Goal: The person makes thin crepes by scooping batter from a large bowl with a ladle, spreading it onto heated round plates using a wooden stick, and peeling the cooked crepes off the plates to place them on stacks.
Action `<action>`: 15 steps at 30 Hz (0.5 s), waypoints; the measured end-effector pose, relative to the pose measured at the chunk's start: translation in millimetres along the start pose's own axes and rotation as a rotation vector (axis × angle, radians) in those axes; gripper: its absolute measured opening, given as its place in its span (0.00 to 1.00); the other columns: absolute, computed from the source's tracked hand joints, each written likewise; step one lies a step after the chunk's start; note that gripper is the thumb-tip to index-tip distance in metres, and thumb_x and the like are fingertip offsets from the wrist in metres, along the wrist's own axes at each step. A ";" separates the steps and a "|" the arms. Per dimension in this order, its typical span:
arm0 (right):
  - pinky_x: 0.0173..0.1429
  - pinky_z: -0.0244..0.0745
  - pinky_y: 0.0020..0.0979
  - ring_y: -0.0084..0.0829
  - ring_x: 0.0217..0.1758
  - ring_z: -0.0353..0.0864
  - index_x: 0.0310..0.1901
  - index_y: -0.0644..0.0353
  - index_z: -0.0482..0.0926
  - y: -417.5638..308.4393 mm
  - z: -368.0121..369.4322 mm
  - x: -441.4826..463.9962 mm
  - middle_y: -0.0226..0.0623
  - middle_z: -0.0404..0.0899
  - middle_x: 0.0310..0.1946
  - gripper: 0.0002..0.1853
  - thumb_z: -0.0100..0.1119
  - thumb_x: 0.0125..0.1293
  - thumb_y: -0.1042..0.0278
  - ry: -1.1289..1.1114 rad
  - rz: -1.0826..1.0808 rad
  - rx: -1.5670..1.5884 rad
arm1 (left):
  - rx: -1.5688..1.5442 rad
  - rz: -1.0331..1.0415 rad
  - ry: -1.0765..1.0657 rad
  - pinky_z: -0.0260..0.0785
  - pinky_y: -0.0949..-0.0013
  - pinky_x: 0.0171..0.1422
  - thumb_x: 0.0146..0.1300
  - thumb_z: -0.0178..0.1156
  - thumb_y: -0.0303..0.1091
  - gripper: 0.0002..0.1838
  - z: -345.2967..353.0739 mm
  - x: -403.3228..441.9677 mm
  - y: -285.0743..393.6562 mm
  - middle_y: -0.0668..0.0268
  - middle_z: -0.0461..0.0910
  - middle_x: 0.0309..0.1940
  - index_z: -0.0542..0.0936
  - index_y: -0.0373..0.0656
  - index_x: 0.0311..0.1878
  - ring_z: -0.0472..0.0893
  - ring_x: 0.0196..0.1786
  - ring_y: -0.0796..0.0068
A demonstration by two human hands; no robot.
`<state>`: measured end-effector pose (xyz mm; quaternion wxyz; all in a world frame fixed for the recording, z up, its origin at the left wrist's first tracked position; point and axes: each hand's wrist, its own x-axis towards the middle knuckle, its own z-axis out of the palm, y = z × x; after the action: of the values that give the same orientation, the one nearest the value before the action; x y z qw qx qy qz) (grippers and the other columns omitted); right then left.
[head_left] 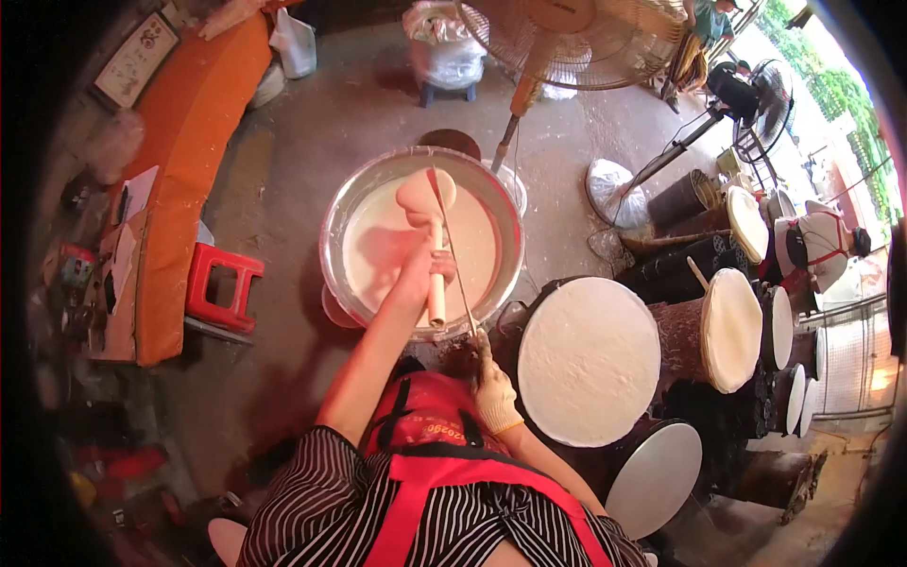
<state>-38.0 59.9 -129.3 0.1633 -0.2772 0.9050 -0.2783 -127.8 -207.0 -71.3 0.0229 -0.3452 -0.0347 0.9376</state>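
Observation:
My left hand, bare, is wrapped round a pale tube whose open end points toward me. At the tube's far end is a smooth, rounded, cream-coloured lump; I cannot tell whether it is dough or something else. My right hand, in a white knit glove, grips a long thin knife by its handle. The blade runs up alongside the tube and crosses the lump in view; whether it touches is unclear. Below both lies a large metal pot holding cream-coloured liquid.
Right of the pot stand several dark drums with pale round tops. A standing fan rises behind the pot, another farther right. A red stool and an orange-covered table are left. A person is at the back.

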 end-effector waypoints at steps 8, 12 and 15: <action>0.47 0.76 0.47 0.54 0.46 0.80 0.79 0.45 0.46 -25.8 -89.4 -45.6 0.48 0.75 0.61 0.46 0.52 0.60 0.78 0.233 -0.300 0.192 | 0.404 0.265 -0.287 0.49 0.84 0.16 0.76 0.48 0.50 0.17 132.3 -187.1 -53.5 0.75 0.60 0.20 0.68 0.45 0.53 0.56 0.16 0.88; 0.51 0.77 0.39 0.50 0.47 0.81 0.76 0.56 0.55 -52.9 -140.3 -27.6 0.46 0.73 0.65 0.40 0.50 0.60 0.83 0.431 -0.401 0.138 | 0.861 0.549 -0.336 0.48 0.82 0.16 0.76 0.49 0.50 0.16 199.2 -252.9 -33.2 0.75 0.60 0.21 0.66 0.46 0.46 0.57 0.17 0.88; 0.39 0.78 0.37 0.42 0.41 0.83 0.76 0.51 0.56 -56.1 -142.3 -1.9 0.43 0.79 0.55 0.38 0.51 0.63 0.78 0.670 -0.417 0.043 | 1.131 0.624 -0.259 0.47 0.81 0.16 0.77 0.47 0.52 0.18 201.3 -247.5 11.4 0.75 0.60 0.21 0.66 0.45 0.43 0.57 0.17 0.88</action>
<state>-77.5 81.1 16.9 -0.1952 -0.3455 0.8266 -0.3992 -70.4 -244.8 240.4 -0.0766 -0.1580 0.5628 0.8077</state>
